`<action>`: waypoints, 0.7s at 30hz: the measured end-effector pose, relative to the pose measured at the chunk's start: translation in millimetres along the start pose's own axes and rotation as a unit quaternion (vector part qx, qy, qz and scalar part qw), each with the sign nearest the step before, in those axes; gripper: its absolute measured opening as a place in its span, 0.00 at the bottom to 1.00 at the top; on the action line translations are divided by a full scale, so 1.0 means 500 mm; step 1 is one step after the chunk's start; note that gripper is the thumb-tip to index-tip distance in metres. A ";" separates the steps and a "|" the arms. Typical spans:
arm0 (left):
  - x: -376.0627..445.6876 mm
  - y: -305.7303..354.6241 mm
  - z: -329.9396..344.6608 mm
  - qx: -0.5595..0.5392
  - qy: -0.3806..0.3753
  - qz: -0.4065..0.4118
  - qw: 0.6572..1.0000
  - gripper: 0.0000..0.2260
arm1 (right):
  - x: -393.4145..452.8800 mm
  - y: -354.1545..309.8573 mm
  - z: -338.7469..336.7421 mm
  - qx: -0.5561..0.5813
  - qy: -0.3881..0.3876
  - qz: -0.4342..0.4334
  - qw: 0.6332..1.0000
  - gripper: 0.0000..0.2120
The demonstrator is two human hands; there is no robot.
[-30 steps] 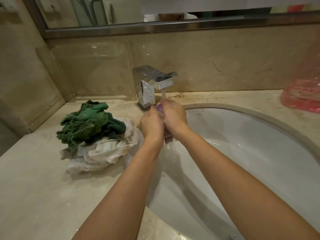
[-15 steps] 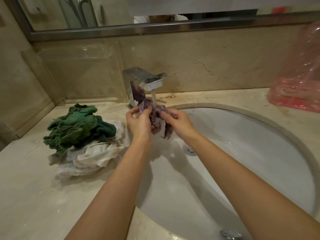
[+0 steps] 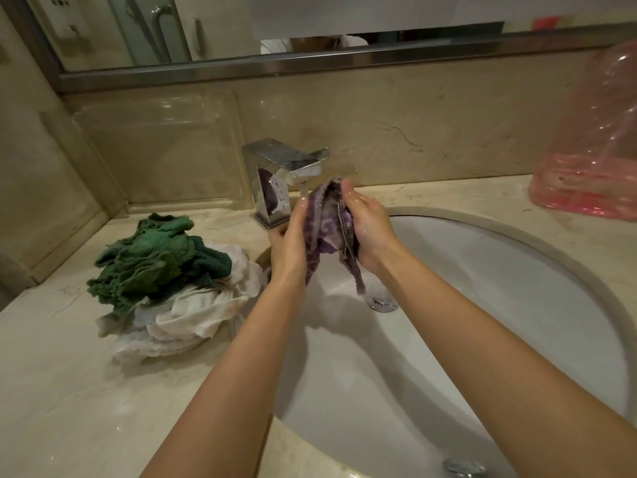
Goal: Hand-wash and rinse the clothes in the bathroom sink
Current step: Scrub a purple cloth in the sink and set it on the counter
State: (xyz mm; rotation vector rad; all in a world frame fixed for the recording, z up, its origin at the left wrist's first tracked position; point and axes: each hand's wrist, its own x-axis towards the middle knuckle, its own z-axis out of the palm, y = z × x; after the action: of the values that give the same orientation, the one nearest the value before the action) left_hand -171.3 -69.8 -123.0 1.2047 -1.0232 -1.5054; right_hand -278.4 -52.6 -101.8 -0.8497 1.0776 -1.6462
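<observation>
A wet purple patterned cloth [image 3: 325, 229] hangs between my two hands over the white sink basin [image 3: 482, 305], right under the chrome faucet [image 3: 282, 174], from which water runs. My left hand [image 3: 287, 243] grips the cloth's left edge. My right hand [image 3: 368, 229] holds its right side with fingers curled over the top. The cloth's lower ends dangle toward the drain [image 3: 382, 300]. On the counter to the left lies a crumpled green cloth [image 3: 155, 257] on top of white cloths [image 3: 186, 322].
The beige marble counter [image 3: 69, 391] surrounds the sink. A pink translucent plastic bag [image 3: 593, 167] stands at the back right. A clear plastic panel [image 3: 155, 150] leans on the wall behind the pile. A mirror [image 3: 138, 29] runs along the top.
My hands went from pressed together on the bunched cloth under the water to apart, and the purple cloth now hangs spread between them, raised nearer the spout.
</observation>
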 end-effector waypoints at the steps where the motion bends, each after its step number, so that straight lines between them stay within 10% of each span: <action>1: -0.011 0.006 0.002 -0.004 -0.015 0.012 1.000 0.48 | -0.003 -0.001 0.004 0.008 -0.015 0.000 1.000 0.16; 9: -0.022 0.009 0.005 0.108 -0.028 0.067 0.991 0.11 | 0.007 -0.004 -0.003 0.021 0.014 0.026 0.999 0.14; 15: -0.020 0.006 0.000 0.247 0.134 0.171 0.944 0.26 | 0.012 -0.002 -0.024 -0.053 0.104 -0.009 0.993 0.15; 21: -0.047 0.013 0.008 0.195 0.135 0.224 0.945 0.25 | 0.026 0.011 -0.035 -0.025 0.109 -0.004 0.994 0.15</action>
State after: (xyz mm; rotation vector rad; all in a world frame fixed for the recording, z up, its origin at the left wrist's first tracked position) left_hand -172.2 -48.1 -111.0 1.2934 -1.3341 -0.7811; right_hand -295.9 -61.6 -112.7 -0.7187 1.2713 -1.7537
